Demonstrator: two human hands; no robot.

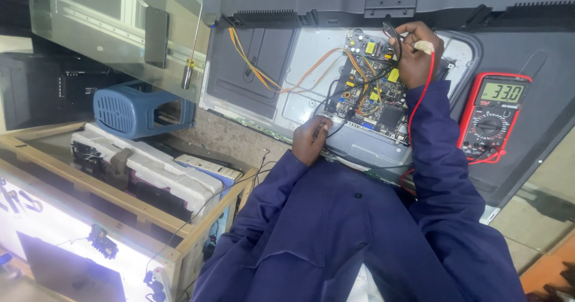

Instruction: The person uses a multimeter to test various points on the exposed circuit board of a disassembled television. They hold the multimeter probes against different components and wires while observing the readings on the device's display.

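An opened flat-screen set lies back-up, with its green circuit board (pixel 383 113) and orange wires (pixel 263 74) exposed. My left hand (pixel 309 140) rests at the board's lower left edge, closed on a black probe with a black lead. My right hand (pixel 416 53) is at the board's upper right corner, gripping a red probe whose red lead (pixel 419 101) runs down along my blue sleeve. A red-cased multimeter (pixel 492 116) with a lit display lies on the set's back cover, to the right of my right arm.
A blue plastic housing (pixel 139 109) sits at the left beside a wooden frame (pixel 197 224) holding white foam-packed parts. A screwdriver (pixel 190 68) and a dark phone (pixel 157 35) lie on a glass sheet at the upper left. A lit white panel (pixel 54 230) glows at the bottom left.
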